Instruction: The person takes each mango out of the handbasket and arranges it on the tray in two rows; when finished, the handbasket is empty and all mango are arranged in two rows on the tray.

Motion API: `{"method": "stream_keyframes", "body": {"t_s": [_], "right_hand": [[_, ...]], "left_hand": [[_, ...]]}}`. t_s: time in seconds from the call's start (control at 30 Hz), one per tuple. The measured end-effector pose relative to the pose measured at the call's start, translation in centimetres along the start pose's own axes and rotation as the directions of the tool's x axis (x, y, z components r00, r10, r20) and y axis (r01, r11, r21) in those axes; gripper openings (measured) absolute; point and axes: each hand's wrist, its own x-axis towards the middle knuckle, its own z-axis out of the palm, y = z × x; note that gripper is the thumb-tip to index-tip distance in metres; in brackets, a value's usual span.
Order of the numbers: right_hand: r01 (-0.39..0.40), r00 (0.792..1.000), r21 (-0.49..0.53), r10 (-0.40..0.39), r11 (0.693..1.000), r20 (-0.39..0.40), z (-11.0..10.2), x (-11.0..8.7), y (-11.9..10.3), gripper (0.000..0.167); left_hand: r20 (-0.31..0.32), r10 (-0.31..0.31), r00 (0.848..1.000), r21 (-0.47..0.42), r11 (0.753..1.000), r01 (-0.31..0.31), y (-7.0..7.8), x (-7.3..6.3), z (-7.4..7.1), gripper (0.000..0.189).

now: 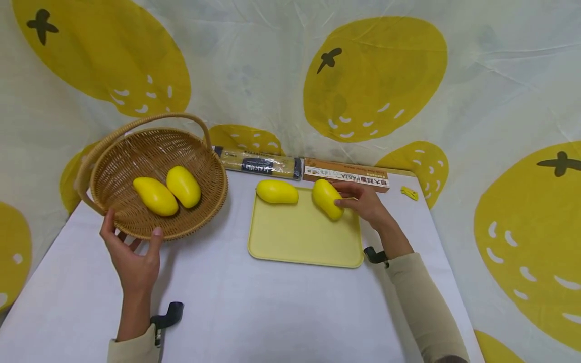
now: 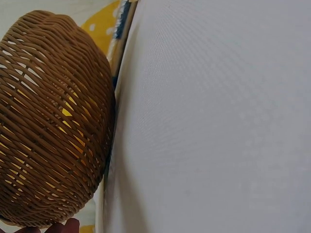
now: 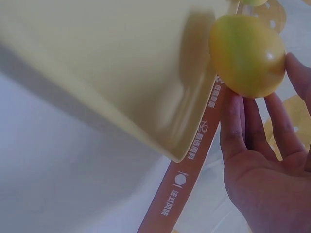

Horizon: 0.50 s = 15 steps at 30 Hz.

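Note:
My left hand grips the near rim of a round wicker basket, which has an arched handle and tilts toward me. Two yellow mangoes lie inside it, a pointed mango and a rounder mango. In the left wrist view the basket's woven underside fills the left, with fingertips at the bottom edge. My right hand pinches another mango between thumb and fingers. The right wrist view has this mango above the pale yellow tray, its shadow falling there. One more mango rests at the tray's back left.
Behind the tray lie a clear packet of pasta and an orange-and-white pasta box. A small yellow object sits near the right table edge. A fruit-printed cloth hangs behind the white-covered table.

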Motion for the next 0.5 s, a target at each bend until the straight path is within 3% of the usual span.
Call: {"method": "stream_keyframes", "body": {"t_s": [0.3, 0.5], "right_hand": [[-0.027, 0.991, -0.085, 0.037, 0.996, 0.126, -0.8, 1.7, -0.1, 0.045], [0.029, 0.988, -0.121, -0.009, 0.992, 0.157, -0.8, 2.1, -0.8, 0.044]], "left_hand": [[0.004, -0.004, 1.000, -0.001, 1.000, 0.004, -0.6, 0.2, -0.1, 0.093], [0.005, 0.000, 1.000, -0.005, 1.000, 0.000, -0.6, 0.2, -0.2, 0.094]]}}
